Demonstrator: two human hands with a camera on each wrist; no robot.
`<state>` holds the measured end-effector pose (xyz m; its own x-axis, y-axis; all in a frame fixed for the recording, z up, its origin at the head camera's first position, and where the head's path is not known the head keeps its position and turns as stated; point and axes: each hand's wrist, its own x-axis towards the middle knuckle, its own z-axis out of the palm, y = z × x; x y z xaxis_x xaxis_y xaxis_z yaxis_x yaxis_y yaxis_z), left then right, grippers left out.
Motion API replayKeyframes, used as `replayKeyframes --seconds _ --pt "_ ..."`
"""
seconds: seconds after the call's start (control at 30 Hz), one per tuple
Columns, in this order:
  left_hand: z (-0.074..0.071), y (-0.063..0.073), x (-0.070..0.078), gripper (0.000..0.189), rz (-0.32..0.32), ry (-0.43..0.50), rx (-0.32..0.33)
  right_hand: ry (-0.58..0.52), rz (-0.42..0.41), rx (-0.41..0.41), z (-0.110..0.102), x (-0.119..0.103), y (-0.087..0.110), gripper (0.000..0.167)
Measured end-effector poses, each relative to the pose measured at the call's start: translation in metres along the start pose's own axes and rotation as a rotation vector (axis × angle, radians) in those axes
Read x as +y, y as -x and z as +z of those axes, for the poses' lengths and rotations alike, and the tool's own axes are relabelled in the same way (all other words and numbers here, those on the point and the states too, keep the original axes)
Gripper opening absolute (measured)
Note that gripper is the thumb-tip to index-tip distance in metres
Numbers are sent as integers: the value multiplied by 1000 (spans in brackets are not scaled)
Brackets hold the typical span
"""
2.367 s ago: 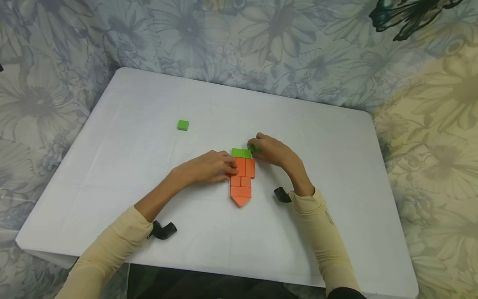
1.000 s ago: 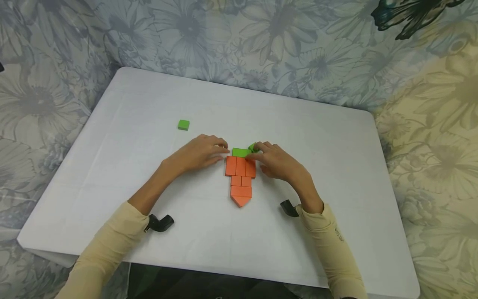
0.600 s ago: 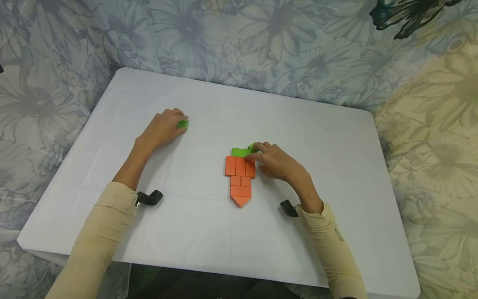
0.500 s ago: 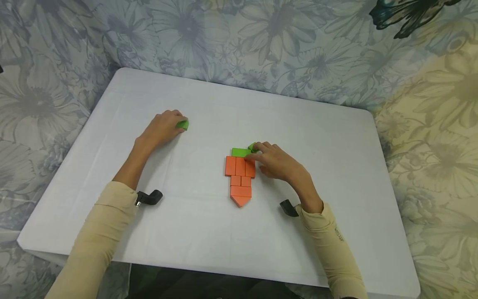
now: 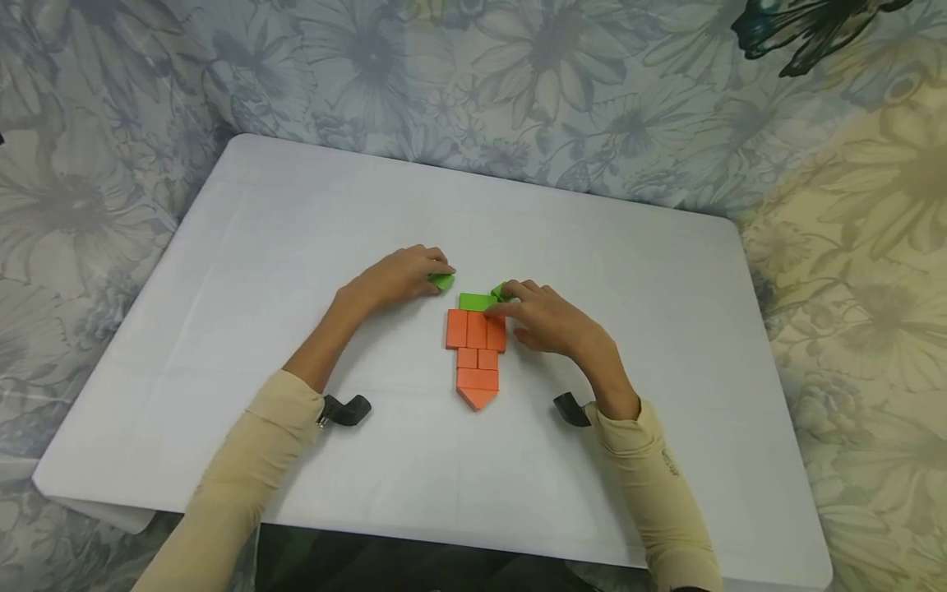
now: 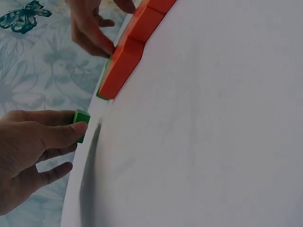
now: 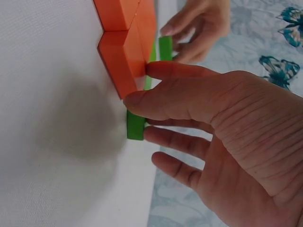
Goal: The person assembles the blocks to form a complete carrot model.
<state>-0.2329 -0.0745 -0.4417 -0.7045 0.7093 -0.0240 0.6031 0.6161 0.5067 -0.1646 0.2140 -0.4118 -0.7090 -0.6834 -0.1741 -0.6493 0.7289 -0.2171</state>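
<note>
My left hand pinches a small green block between thumb and fingers, up and left of the block figure. In the left wrist view this green block shows clear between the fingertips. My right hand rests at the figure's upper right, fingers extended. Its thumb lies at an orange block's corner, and its fingertips touch another green block. A longer green block tops several orange blocks, laid flat in a column that ends in a triangular block pointing toward me.
The white-covered table stands against flower-patterned walls. Black curved mounts stick out from both sleeve cuffs, low over the cloth.
My left hand left the figure, took the green block from the back left and carried it right, close to the figure. The right hand set its green block beside the longer one and stays there.
</note>
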Motion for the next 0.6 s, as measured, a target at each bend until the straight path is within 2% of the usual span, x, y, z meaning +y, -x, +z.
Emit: replayKeyframes --seconds 0.17,0.33,0.5,0.6 --pt "12 -10 6 40 26 22 -51 7 -4 -16 1 -2 -3 52" --pt "14 -10 7 37 37 7 -52 20 -13 -13 0 -3 -5 51" --pt "10 -8 6 42 15 13 -66 10 -10 -22 -3 -4 -4 52" --pt "-4 -1 4 49 -17 1 -55 -28 1 7 -9 0 0 50"
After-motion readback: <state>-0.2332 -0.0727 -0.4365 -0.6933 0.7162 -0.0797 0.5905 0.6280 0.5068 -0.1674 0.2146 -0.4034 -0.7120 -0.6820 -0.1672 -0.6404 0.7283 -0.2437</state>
